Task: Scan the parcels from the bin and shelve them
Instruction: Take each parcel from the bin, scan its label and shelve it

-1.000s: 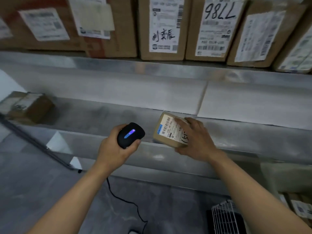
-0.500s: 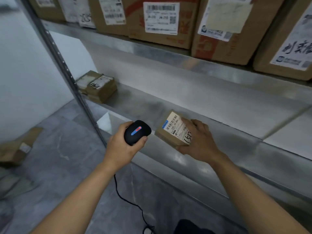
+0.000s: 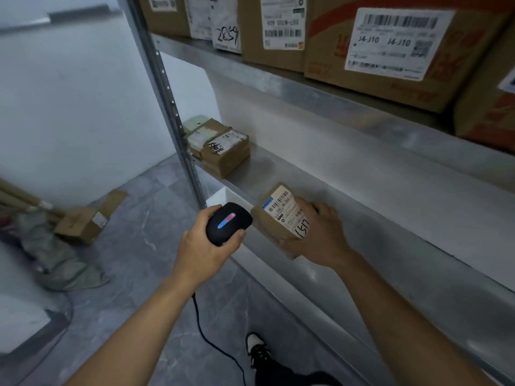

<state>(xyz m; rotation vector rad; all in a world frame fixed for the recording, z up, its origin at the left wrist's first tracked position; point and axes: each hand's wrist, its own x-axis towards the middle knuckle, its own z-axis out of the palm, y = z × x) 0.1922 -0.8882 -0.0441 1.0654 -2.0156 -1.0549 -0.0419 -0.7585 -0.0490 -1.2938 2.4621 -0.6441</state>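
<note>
My right hand [image 3: 317,238] grips a small brown parcel [image 3: 274,218] with a white barcode label and a handwritten number, held just over the front edge of the lower metal shelf [image 3: 348,218]. My left hand [image 3: 203,246] holds a black corded barcode scanner [image 3: 228,222], its light strip glowing blue and red, right beside the parcel's left side. A stack of small brown parcels [image 3: 223,151] sits at the shelf's far left end.
Large labelled cardboard boxes [image 3: 390,48] fill the upper shelf. The shelf's metal upright [image 3: 170,107] stands left of the stack. On the grey floor lie a flat cardboard box [image 3: 83,221] and a crumpled sack [image 3: 55,263]. My shoe [image 3: 257,349] shows below.
My view has swung left along the shelf, bringing the upright, the parcel stack and the floor into sight. Both hands keep their hold; the scanner's light has turned from blue to blue and red.
</note>
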